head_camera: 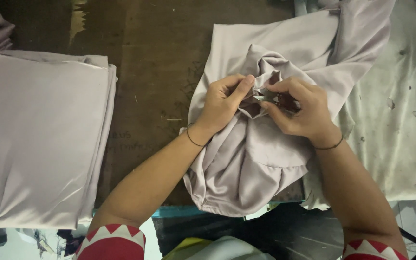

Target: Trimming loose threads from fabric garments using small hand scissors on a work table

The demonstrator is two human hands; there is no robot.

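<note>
Left hand (223,103) pinches a gathered fold of pale garment (251,159) taut, so right hand (298,108) can work small snips (266,98) (blades mostly hidden) gripped in its fingers.

Dim warm light, soft shadows, mostly sharp
</note>
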